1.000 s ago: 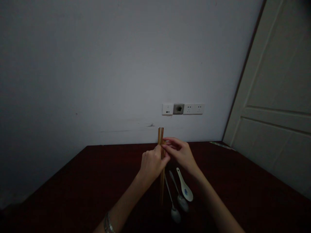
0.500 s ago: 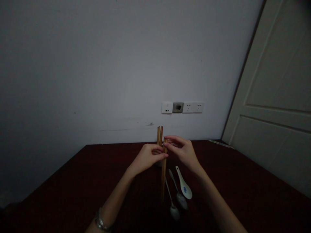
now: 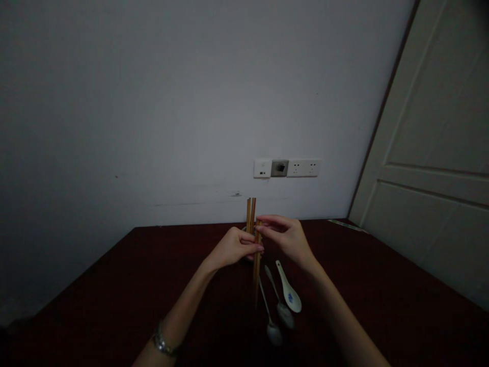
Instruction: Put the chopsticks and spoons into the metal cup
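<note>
Wooden chopsticks hang upright in front of me, pinched between both hands. My left hand grips them about a third of the way down, thumb in front. Near their top, the fingertips of my right hand close on the same chopsticks. Just behind, other chopsticks stand upright in a pale holder, mostly hidden by my hands. To the right of the held chopsticks lie a long-handled metal spoon, a second metal spoon and a white soup spoon with a blue mark.
The dark red table reaches back to a grey wall. White sockets and switches are set in the wall. A pale panelled door stands at the right, and a flat strip lies near the table's back right corner.
The lower ends of the held chopsticks sit slightly higher in view, and their tops slightly lower. Both hands keep their pinch. The spoons and standing chopsticks stay in place.
</note>
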Demonstrator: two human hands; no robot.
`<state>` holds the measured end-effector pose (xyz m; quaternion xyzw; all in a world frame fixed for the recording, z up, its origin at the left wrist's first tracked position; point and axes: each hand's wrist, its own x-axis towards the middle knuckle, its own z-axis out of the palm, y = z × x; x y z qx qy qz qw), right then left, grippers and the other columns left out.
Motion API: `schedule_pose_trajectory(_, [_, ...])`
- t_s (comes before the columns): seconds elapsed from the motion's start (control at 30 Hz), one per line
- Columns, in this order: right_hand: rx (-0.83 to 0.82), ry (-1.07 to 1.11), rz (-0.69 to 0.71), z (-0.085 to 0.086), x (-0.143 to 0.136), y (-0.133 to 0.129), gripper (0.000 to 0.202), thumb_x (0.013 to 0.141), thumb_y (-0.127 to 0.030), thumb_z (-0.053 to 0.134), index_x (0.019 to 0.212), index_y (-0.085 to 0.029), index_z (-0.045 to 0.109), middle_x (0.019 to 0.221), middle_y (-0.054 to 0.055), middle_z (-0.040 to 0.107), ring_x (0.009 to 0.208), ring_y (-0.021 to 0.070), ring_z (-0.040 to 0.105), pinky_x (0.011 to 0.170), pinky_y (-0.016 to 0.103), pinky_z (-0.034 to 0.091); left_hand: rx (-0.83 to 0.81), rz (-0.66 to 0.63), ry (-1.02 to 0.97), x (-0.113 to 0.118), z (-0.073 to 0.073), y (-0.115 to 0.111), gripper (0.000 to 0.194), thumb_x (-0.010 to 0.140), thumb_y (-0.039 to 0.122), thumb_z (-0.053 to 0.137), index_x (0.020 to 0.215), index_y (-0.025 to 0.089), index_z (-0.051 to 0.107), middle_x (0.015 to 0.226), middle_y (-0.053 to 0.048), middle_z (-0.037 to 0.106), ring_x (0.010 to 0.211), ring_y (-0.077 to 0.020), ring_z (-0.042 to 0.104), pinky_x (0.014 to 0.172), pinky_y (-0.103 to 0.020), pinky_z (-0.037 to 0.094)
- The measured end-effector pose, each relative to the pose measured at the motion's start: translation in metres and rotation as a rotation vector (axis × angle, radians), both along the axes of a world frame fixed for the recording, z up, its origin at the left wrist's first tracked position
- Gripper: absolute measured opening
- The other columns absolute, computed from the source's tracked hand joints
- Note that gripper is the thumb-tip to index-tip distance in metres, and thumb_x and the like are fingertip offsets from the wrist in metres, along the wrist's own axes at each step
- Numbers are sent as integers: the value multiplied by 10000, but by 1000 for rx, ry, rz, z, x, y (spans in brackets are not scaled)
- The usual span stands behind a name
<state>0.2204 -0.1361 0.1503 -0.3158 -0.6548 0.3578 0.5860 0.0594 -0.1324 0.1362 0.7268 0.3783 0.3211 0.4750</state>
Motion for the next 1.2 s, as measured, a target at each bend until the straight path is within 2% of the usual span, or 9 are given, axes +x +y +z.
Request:
schedule_pose_trajectory(0.13, [-12,7,18,0,0,0,290,621,-333,708,864,-175,699,761,52,695,688,178,647,647,307,533,13,16,-1,1,1,-2,252,699,338,635,720,91,680,689,-54,658,632,-129,604,624,-256,494])
schedule_pose_trajectory(0.23, [-18,30,55,3,4,1,370,626,-338,708,964,-190,671,824,56,699,748,187,656,713,332,533,45,35,-14,-4,6,-1,244,712,335,621,739,100,683,715,-55,674,663,-135,614,640,-260,500])
schedule_pose_trajectory(0.4, [-91,134,-20,-1,26,22,391,679,-369,658,1013,-168,631,821,71,704,727,183,664,755,369,528,109,181,-100,-22,32,17,265,727,325,607,818,86,675,815,-95,690,717,-145,631,666,-273,519])
schedule_pose_trajectory(0.53, [-191,134,-109,-32,42,60,419,626,-345,692,988,-144,626,818,84,697,755,204,659,766,400,518,207,360,-215,-31,64,51,244,719,283,620,807,58,661,804,-110,684,689,-138,633,648,-267,526])
schedule_pose_trajectory(0.63, [-260,112,-97,-64,44,86,508,572,-300,719,1044,-156,596,972,115,665,867,224,641,810,407,496,262,428,-257,-29,82,79,237,718,251,621,811,36,651,786,-112,679,639,-124,626,619,-259,525])
schedule_pose_trajectory(0.73, [-370,68,-20,-92,38,101,707,527,-270,744,1186,-186,501,1184,152,554,993,254,593,826,415,487,302,464,-222,-23,89,106,231,717,248,621,789,30,648,747,-100,675,582,-110,611,581,-248,521])
schedule_pose_trajectory(0.9, [-460,18,77,-123,21,109,1060,430,-240,803,1350,-202,278,1381,191,317,1186,305,434,909,433,425,301,519,-61,-11,78,138,177,710,237,622,674,65,647,635,-55,657,505,-105,592,524,-227,515])
schedule_pose_trajectory(1.07, [-417,-1,133,-140,9,112,1167,412,-250,817,1381,-181,169,1359,182,346,1182,291,436,958,442,379,308,534,51,-1,54,150,161,715,211,609,627,81,644,563,-36,636,492,-108,594,481,-195,497])
schedule_pose_trajectory(1.2, [-361,-15,149,-150,4,113,1133,456,-267,805,1382,-195,155,1341,160,391,1157,272,466,952,444,390,308,557,108,3,40,152,166,715,204,610,610,80,641,540,-31,621,482,-111,590,455,-189,484])
